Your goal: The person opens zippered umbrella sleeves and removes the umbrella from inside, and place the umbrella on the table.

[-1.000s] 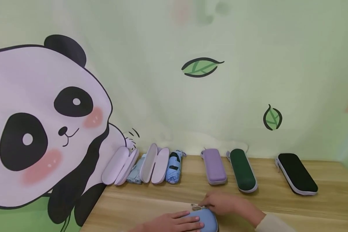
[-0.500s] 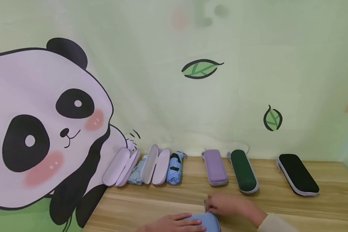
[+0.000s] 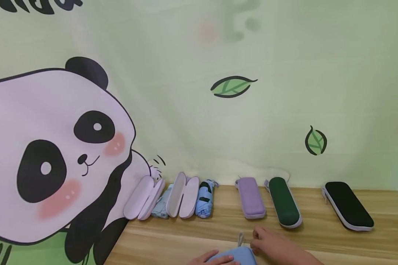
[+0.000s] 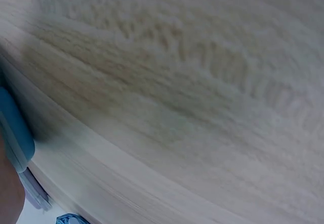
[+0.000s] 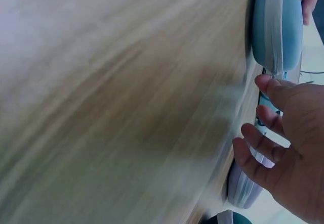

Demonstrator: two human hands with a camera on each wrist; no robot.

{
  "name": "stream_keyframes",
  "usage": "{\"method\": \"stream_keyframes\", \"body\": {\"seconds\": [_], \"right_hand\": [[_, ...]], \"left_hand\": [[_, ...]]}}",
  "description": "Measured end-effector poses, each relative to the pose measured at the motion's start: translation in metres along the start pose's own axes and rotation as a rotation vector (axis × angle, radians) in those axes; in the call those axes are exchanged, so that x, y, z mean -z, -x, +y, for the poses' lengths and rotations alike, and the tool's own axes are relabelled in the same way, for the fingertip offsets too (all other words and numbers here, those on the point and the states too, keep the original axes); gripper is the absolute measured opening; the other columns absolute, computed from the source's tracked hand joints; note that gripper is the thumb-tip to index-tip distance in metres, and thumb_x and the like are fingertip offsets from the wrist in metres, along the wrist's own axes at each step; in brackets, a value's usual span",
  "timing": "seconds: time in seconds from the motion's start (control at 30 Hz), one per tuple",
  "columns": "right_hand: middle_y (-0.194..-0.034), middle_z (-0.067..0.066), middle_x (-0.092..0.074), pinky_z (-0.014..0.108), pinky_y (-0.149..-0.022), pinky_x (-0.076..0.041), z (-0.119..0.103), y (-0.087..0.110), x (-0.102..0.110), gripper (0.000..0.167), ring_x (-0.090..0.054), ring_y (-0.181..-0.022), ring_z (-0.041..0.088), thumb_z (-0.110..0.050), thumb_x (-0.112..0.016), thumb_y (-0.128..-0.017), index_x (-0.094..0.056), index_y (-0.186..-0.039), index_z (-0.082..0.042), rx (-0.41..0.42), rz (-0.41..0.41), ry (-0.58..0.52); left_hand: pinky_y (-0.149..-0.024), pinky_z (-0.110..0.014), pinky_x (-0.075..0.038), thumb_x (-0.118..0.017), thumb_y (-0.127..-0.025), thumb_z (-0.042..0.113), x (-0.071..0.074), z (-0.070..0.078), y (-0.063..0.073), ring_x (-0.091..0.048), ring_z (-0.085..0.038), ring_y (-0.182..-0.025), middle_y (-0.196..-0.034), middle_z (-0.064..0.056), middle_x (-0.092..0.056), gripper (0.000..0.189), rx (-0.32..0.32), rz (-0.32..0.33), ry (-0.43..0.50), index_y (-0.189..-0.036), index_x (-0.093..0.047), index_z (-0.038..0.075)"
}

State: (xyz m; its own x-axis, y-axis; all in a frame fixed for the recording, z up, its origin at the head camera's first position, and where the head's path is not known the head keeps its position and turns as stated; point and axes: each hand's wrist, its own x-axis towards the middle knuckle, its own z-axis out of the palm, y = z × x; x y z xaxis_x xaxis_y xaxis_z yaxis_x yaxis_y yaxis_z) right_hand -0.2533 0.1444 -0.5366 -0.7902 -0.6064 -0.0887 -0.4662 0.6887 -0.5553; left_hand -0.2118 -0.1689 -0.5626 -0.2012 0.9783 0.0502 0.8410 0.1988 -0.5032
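At the bottom edge of the head view lies a light blue hard zip case (image 3: 240,254) with a small grey strap loop (image 3: 240,239) standing up at its far end. My left hand (image 3: 215,258), partly cut off by the frame, rests on its lid with fingers extended. By the case's far right corner is my right hand (image 3: 274,243). In the right wrist view, the thumb and index finger pinch the zipper pull (image 5: 274,75) at the end of the pale zip (image 5: 274,27); the other fingers are loosely bent.
Along the back of the wooden table (image 3: 172,235) stand two opened pale cases (image 3: 139,198) (image 3: 183,197), a folded teal bundle (image 3: 162,202) and a blue folded umbrella (image 3: 204,200). Closed purple (image 3: 251,198), green (image 3: 284,202) and black cases (image 3: 348,206) lie to the right.
My right hand has moved right, from beside the strap loop round to the blue case's far right corner. The left hand stays on the lid. The head view has tilted up slightly.
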Motion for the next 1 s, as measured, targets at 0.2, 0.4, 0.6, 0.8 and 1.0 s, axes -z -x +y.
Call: {"method": "stream_keyframes", "body": {"seconds": [0.2,0.4,0.6,0.8,1.0], "right_hand": [[-0.100,-0.013,-0.044,0.026,-0.065,-0.038,0.003,0.006,0.000,0.004,-0.039,-0.084,0.006,-0.029,-0.067,-0.098,-0.070,-0.097,-0.032,0.172,0.066,0.262],[-0.098,-0.014,-0.043,0.021,-0.067,-0.041,0.006,0.011,-0.003,0.007,-0.040,-0.083,0.003,-0.023,-0.071,-0.095,-0.067,-0.093,-0.028,0.225,0.126,0.265],[-0.124,0.000,-0.049,0.033,-0.081,-0.051,0.001,0.020,-0.006,0.006,-0.046,-0.109,0.020,-0.023,-0.068,-0.098,-0.067,-0.092,-0.023,0.236,0.173,0.325],[-0.145,0.013,-0.044,0.049,-0.093,-0.051,-0.003,0.023,-0.010,0.010,-0.043,-0.125,0.032,-0.018,-0.067,-0.098,-0.069,-0.089,-0.021,0.220,0.227,0.325],[-0.148,0.015,-0.043,0.052,-0.097,-0.049,-0.002,0.024,-0.010,0.008,-0.042,-0.129,0.035,-0.020,-0.067,-0.099,-0.071,-0.091,-0.019,0.219,0.216,0.325]], "left_hand": [[-0.110,-0.033,-0.041,-0.040,-0.106,0.055,0.003,0.007,-0.001,-0.006,-0.015,-0.157,-0.171,0.002,-0.006,0.070,0.051,0.009,0.070,-0.165,-0.016,0.025],[-0.082,-0.019,-0.042,-0.051,-0.104,0.049,0.005,0.010,-0.001,-0.012,-0.011,-0.155,-0.171,0.005,-0.004,0.076,0.132,0.016,0.152,-0.165,-0.013,0.025],[-0.069,-0.019,-0.033,-0.052,-0.103,0.051,0.009,0.013,-0.006,-0.025,-0.014,-0.151,-0.171,0.007,-0.003,0.081,0.233,-0.019,0.168,-0.165,-0.009,0.022],[-0.073,-0.026,-0.042,-0.038,-0.104,0.062,0.019,0.016,-0.014,-0.029,-0.017,-0.150,-0.171,0.010,0.001,0.078,0.280,-0.131,0.242,-0.165,-0.007,0.025],[-0.092,-0.033,-0.049,-0.029,-0.106,0.062,0.019,0.020,-0.015,-0.028,-0.018,-0.151,-0.172,0.006,-0.002,0.074,0.264,-0.113,0.179,-0.165,-0.012,0.021]]}}
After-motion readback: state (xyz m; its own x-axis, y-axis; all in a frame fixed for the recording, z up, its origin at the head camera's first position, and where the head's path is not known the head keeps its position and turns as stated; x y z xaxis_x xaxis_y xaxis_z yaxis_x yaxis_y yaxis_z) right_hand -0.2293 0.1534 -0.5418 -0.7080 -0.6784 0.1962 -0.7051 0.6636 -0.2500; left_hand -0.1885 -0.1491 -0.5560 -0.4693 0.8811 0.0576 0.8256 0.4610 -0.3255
